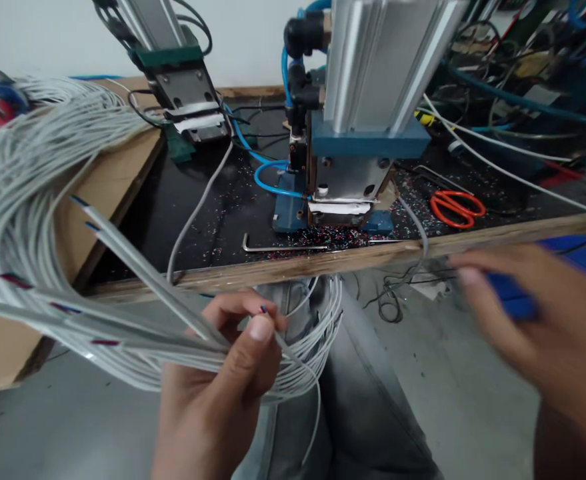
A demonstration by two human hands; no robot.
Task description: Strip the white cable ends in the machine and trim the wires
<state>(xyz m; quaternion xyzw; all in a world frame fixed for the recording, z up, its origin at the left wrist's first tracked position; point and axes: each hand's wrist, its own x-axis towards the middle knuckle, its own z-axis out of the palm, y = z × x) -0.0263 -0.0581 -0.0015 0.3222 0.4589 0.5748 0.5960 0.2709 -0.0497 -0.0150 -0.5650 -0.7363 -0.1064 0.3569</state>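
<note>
My left hand (pixel 227 373) is closed around several grey cables (pixel 173 347) in the lower middle. Its thumb and forefinger pinch one cable end (pixel 263 311), where small coloured wire tips show. Other cut ends with dark blue and dark red cores fan out to the left. More of the looped cable bundle (pixel 317 353) hangs behind the hand, over my legs. My right hand (pixel 527 320), blurred by motion, is at the right below the bench edge. Its thumb and forefinger are apart, with blue showing between them; I see no cable in it.
A large grey cable coil (pixel 17 187) lies at the left on cardboard (pixel 107 180). Two press-like machines (pixel 367 73) stand on the black bench (pixel 217 220). A hex key (pixel 285 249), orange-handled scissors (pixel 457 208) and coloured scraps lie near its wooden edge. Something blue (pixel 580 250) sits lower right.
</note>
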